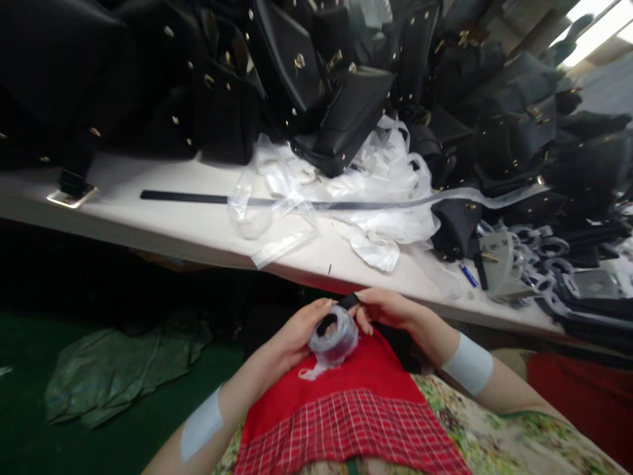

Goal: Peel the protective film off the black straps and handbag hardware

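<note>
I find the left hand [297, 333] closed about a roll of clear tape [341, 344], thumb at its upper edge. The right hand [390, 307] is pinched on a short black strip [349, 301] just beside the roll. Both items sit in front of the red apron [301, 402], below the near edge of the counter [192, 232]. On the counter I record a long black strap [185, 197], crossed by crumpled white wrapping [380, 247]; black handbags [361, 99] piled behind; and, to the right, a blue pen [467, 275]
</note>
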`<state>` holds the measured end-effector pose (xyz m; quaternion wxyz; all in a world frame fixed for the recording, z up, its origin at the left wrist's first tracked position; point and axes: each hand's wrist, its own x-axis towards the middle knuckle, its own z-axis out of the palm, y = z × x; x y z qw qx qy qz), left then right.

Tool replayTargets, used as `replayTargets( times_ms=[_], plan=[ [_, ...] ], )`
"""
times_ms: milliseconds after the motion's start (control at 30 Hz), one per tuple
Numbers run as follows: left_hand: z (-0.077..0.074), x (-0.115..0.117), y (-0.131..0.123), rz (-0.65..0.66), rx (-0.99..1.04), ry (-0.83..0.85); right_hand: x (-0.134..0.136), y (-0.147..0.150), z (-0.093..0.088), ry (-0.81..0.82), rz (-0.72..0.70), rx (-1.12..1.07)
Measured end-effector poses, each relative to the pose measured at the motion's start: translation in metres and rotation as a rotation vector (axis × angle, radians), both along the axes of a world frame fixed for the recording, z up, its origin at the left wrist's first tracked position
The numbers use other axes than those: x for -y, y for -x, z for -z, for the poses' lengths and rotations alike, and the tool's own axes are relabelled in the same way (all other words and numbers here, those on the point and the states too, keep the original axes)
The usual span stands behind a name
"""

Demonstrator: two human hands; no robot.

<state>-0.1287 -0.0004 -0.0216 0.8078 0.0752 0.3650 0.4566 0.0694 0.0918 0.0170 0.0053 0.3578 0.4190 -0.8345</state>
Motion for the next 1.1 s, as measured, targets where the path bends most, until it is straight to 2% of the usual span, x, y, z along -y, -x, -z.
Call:
replayTargets(
  times_ms=[100,200,267,333,400,433,533,633,700,800,867,900,1033,1100],
  plan=[
    [-0.004,-0.018,0.014,-0.033,-0.222,-0.165,-0.031,0.014,-0.033,-0.265,-0.093,0.108],
    [-0.016,-0.050,0.035,-0.101,-0.609,-0.400,-0.081,0.039,-0.074,-0.721,-0.126,0.204],
    [-0.027,-0.073,0.047,-0.143,-0.835,-0.572,-0.120,0.064,-0.095,-1.035,-0.127,0.277],
    [-0.033,-0.095,0.054,-0.150,-0.964,-0.710,-0.160,0.091,-0.103,-1.338,-0.154,0.430],
    [-0.032,-0.114,0.058,-0.139,-1.022,-0.778,-0.199,0.116,-0.097,-1.570,-0.222,0.667],
    [-0.029,-0.122,0.058,-0.134,-1.031,-0.782,-0.217,0.126,-0.091,-1.620,-0.256,0.790],
    [-0.017,-0.136,0.061,-0.103,-1.013,-0.756,-0.262,0.149,-0.072,-1.555,-0.319,1.003],
    [-0.010,-0.139,0.063,-0.065,-0.972,-0.729,-0.293,0.166,-0.070,-1.457,-0.340,1.006],
    [-0.011,-0.138,0.064,-0.049,-0.967,-0.734,-0.307,0.176,-0.079,-1.430,-0.287,0.887],
    [-0.014,-0.139,0.064,-0.005,-0.990,-0.774,-0.323,0.190,-0.096,-1.394,-0.164,0.559],
    [-0.015,-0.139,0.063,0.013,-1.013,-0.792,-0.331,0.193,-0.102,-1.375,-0.154,0.409],
    [-0.015,-0.139,0.063,0.012,-1.021,-0.792,-0.334,0.191,-0.102,-1.363,-0.184,0.412],
    [-0.014,-0.140,0.062,-0.010,-1.031,-0.785,-0.337,0.172,-0.079,-1.320,-0.364,0.751],
    [-0.014,-0.140,0.063,-0.011,-1.032,-0.786,-0.335,0.160,-0.063,-1.360,-0.386,0.854]
  ],
)
